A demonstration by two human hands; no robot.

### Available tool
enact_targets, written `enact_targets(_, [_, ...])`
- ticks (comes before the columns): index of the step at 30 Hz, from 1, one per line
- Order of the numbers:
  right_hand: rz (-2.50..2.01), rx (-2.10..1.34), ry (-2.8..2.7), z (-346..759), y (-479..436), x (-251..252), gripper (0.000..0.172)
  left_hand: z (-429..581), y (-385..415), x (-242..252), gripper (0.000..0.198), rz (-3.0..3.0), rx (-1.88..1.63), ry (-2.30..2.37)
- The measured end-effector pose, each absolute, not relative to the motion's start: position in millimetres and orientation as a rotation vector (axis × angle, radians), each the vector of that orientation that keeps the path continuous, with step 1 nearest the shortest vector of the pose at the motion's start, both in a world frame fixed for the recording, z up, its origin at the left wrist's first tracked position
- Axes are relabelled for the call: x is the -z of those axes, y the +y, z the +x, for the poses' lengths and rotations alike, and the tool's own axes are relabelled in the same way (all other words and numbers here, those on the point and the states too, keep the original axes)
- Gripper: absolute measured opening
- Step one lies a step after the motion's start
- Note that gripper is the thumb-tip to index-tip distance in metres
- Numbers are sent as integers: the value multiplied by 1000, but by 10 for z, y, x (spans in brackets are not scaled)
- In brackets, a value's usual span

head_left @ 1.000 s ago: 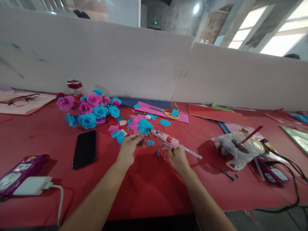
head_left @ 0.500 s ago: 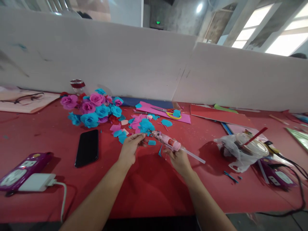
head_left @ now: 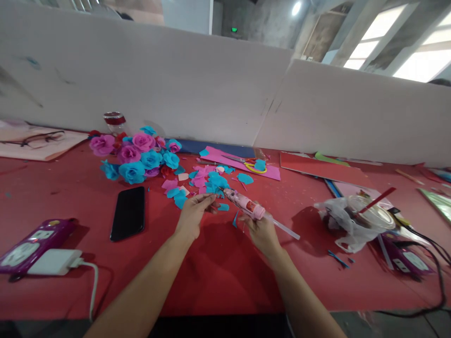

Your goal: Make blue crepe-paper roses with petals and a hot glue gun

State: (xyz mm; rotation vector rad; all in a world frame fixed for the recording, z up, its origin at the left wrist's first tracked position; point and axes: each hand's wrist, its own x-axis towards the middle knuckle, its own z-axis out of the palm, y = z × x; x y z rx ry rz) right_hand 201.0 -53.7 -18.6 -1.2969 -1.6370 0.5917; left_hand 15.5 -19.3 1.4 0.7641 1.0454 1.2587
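My left hand (head_left: pixel 193 213) is closed in a pinch, fingertips at the base of a blue paper flower (head_left: pixel 215 180). A thin stem between the fingers is hard to make out. A pink glue gun (head_left: pixel 244 203) is gripped in my right hand (head_left: pixel 260 230), its nozzle pointing left against or close to the flower. From its back end sticks a clear glue stick (head_left: pixel 283 227). Loose blue petals (head_left: pixel 181 199) and pink petals (head_left: pixel 200 177) lie scattered just beyond my hands. Scissors with yellow handles (head_left: pixel 255 167) rest on a pink paper sheet (head_left: pixel 271 172).
At back left stands a bunch of paper flowers (head_left: pixel 132 171) beside a jar (head_left: pixel 115 123). A phone (head_left: pixel 128 213) and a purple power strip (head_left: pixel 38 241) with a white charger (head_left: pixel 54 261) lie left. Right are a bagged cup (head_left: pixel 366 216), another power strip (head_left: pixel 405 256) and black cables.
The blue flower has turned slightly at my left fingertips, showing a different side to the glue gun. Both hands stay almost in place; the view has tilted a little.
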Motion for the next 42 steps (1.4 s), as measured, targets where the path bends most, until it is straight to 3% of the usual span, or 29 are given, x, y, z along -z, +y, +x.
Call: enact_targets(42, [-1315,-543,-1676,2000,-558,175,14,170,-233,16,18,955,-1243,1099])
